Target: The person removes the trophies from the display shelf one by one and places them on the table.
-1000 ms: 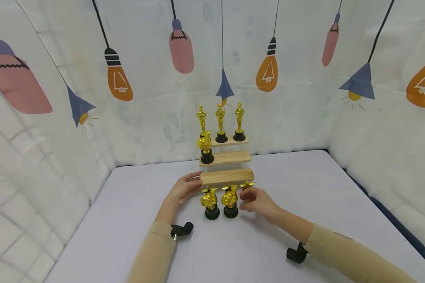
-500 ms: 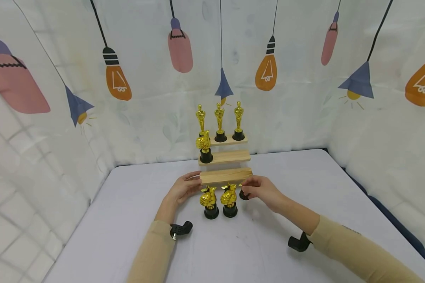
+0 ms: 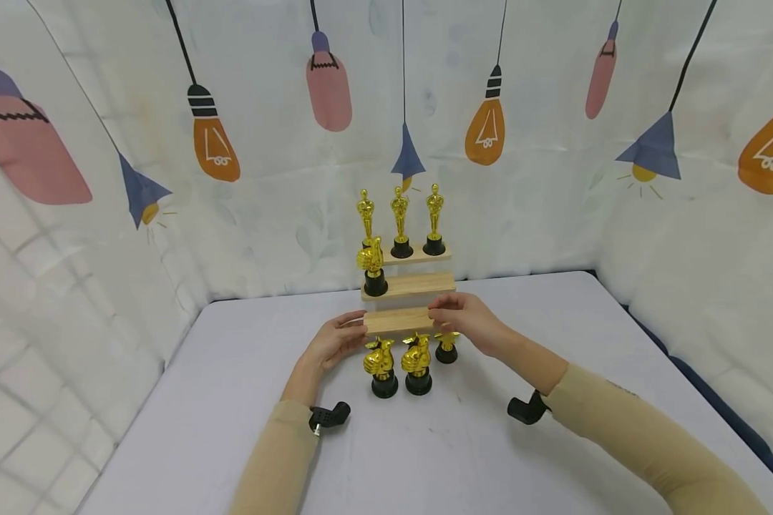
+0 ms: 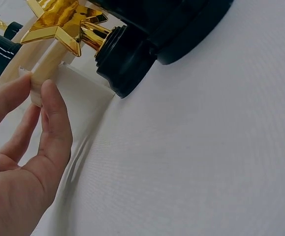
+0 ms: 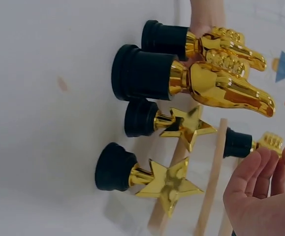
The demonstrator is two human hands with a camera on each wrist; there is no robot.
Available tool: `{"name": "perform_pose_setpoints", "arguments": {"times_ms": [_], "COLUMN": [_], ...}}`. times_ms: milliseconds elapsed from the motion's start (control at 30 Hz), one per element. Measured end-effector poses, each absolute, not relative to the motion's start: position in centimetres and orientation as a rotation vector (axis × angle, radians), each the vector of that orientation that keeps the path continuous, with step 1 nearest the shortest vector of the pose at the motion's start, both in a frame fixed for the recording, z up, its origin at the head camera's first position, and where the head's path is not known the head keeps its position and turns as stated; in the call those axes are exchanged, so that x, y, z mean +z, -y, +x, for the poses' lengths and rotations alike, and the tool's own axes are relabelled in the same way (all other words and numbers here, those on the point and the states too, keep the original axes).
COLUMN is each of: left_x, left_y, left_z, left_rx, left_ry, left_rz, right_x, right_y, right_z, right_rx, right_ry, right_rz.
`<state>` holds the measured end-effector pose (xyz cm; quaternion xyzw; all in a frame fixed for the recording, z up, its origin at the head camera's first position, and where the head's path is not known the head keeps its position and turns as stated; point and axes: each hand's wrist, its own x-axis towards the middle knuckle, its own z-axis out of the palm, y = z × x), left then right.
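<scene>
My left hand [image 3: 335, 343] pinches the left end of the lowest plank [image 3: 393, 321] of a three-step wooden stand; the left wrist view shows thumb and fingers on the plank's end. At the plank's right end hovers my right hand [image 3: 473, 325], fingers loosely bent and holding nothing. Below it a gold star trophy [image 3: 446, 349] on a black base stands on the table. Two gold thumbs-up trophies [image 3: 380, 361] stand in front of the stand. Another star trophy [image 5: 186, 127] shows beside them in the right wrist view. The middle step bears a thumbs-up trophy [image 3: 373, 265] at its left.
Several gold figure statuettes [image 3: 399, 214] line the top step at the back. The white-clothed table [image 3: 232, 400] spreads around the stand. A white curtain [image 3: 283, 214] printed with lamps and bulbs hangs behind and at the sides.
My right hand has moved from the right star trophy up and left over the lowest plank, leaving the trophy upright on the table. My left hand has stayed at the plank's left end.
</scene>
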<state>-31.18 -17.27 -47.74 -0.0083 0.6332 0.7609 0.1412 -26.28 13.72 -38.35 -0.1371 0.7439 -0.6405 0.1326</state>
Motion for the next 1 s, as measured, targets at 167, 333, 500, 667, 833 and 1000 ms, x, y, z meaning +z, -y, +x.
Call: {"name": "perform_pose_setpoints", "arguments": {"times_ms": [167,333,500,667,833,1000], "left_x": [-47.9,-47.8,-48.0,-48.5,-48.6,-48.3], "left_y": [17.2,17.2,17.2,17.2,17.2,17.2], "left_z": [-31.1,-31.1,-31.1,-31.2,-31.3,-31.1], "left_rx": [2.198,2.205,2.207,2.203,2.214,2.226], "left_ry": [-1.832,-1.826,-1.827,-1.827,-1.812,-1.813], "left_rz": [-0.017,-0.021,-0.024,-0.045,-0.04,-0.027], "right_x": [-37.6,-37.1,-36.8,-36.7,-36.6,-36.7], "right_y": [-12.9,-12.1,-11.4,-10.8,-10.0,-9.1], "right_z": [-26.9,-27.6,-28.4,-29.4,-30.5,-31.6], "right_rx": [-1.836,-1.822,-1.812,-1.82,-1.84,-1.839], "right_ry": [-2.181,-2.197,-2.209,-2.213,-2.231,-2.268], "right_rz": [-0.44,-0.454,-0.484,-0.531,-0.558,-0.516]}}
